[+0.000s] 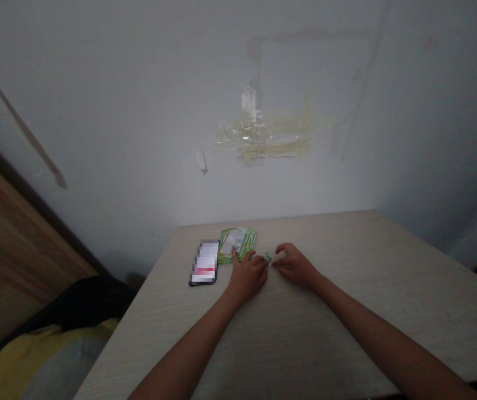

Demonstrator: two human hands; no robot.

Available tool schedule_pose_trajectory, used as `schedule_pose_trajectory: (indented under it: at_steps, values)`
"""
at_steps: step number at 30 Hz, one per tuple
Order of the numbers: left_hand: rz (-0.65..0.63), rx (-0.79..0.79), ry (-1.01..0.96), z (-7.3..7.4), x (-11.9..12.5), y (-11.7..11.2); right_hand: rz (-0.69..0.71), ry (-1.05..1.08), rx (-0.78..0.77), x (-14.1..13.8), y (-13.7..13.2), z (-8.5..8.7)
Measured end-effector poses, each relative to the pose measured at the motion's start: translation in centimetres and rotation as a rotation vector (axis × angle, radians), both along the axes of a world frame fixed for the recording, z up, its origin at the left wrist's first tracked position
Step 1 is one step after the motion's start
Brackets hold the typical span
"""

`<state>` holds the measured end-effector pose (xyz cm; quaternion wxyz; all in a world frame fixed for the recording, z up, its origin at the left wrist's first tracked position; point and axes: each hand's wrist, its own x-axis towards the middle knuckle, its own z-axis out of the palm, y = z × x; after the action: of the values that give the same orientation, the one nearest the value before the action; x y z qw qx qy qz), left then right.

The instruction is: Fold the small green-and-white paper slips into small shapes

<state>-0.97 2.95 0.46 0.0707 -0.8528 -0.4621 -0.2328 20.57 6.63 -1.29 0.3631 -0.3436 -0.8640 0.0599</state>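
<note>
My left hand (248, 275) rests low over the table, its fingers bent and their tips at a small green-and-white piece (268, 258), which looks like a scrap or a little packet; its kind is too small to make out. Just to the right, my right hand (295, 266) has its thumb and fingers apart, with the tips close to that same piece. Beyond my left hand lies a pile of flat green-and-white printed packets (238, 240), partly overlapping; my left index finger reaches over its near edge. A phone (205, 263) with a lit, blurred-out screen lies left of the pile.
The pale wooden table (347, 239) meets a grey wall (138, 139) with tape remnants (263, 136). Left of the table are yellow and grey cloth (50, 361), a dark bag-like thing (92, 300) and a wooden panel (0, 239).
</note>
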Motion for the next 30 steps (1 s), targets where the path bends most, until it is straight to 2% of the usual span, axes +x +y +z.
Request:
schedule_pose_trajectory:
  at_steps: [7,14,21,30]
  values:
    - [0.000,-0.026,-0.008,-0.08,-0.05,0.05,0.040,-0.104,0.034,-0.26,-0.40,0.59]
    - [0.004,-0.053,-0.021,-0.32,-0.25,0.29,0.095,-0.070,0.044,-0.10,-0.61,0.47]
    - [-0.002,-0.063,-0.022,-0.19,-0.41,0.33,-0.024,-0.053,0.056,-0.17,-0.24,0.10]
    - [-0.001,-0.081,-0.027,-0.09,-0.34,0.31,-0.057,-0.107,0.079,-0.52,-0.41,0.16]
